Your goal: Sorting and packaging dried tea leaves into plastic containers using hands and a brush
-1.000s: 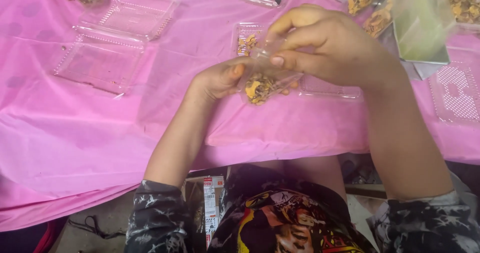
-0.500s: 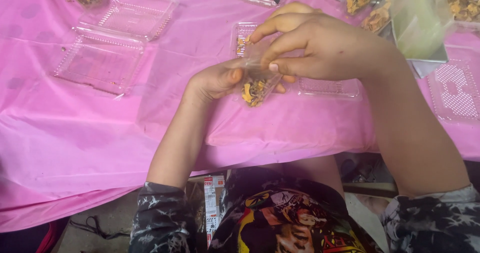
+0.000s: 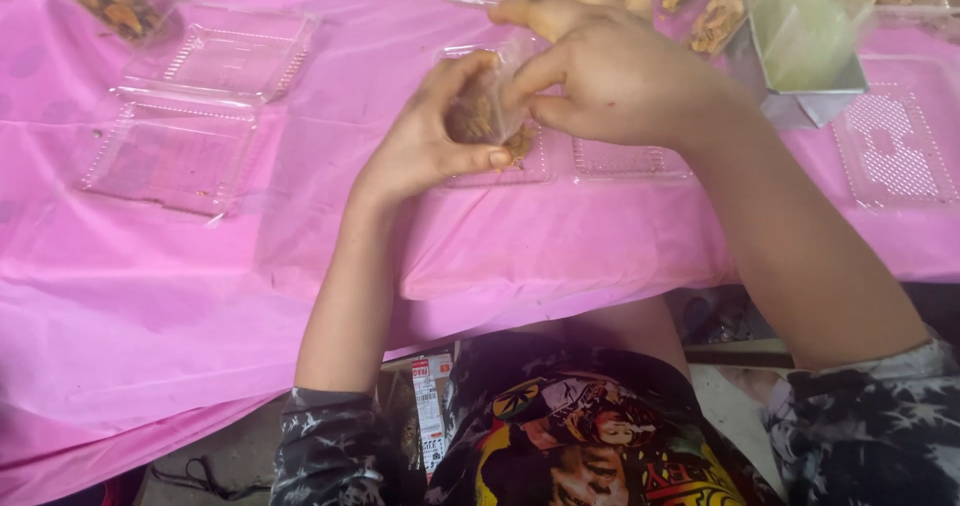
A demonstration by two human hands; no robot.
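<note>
My left hand (image 3: 425,141) cups a small clear plastic bag (image 3: 482,114) filled with brown and yellow dried snack pieces, fingers curled around its lower part. Above it, my right hand (image 3: 600,71) pinches the bag's top edge between thumb and fingers. Both hands hover over an open clear clamshell container (image 3: 630,161) lying on the pink tablecloth (image 3: 200,266). The bag's upper part is hidden behind my right fingers.
An open clear clamshell container (image 3: 185,106) lies at the left. More clear trays, some with snack pieces (image 3: 110,6), line the far edge. A stack of green-tinted bags in a tray (image 3: 805,31) stands at the right, beside another clear lid (image 3: 890,151).
Both hands lifted the bag up and away from me. My left hand turned to cup it from below, and my right hand shifted to the bag's top.
</note>
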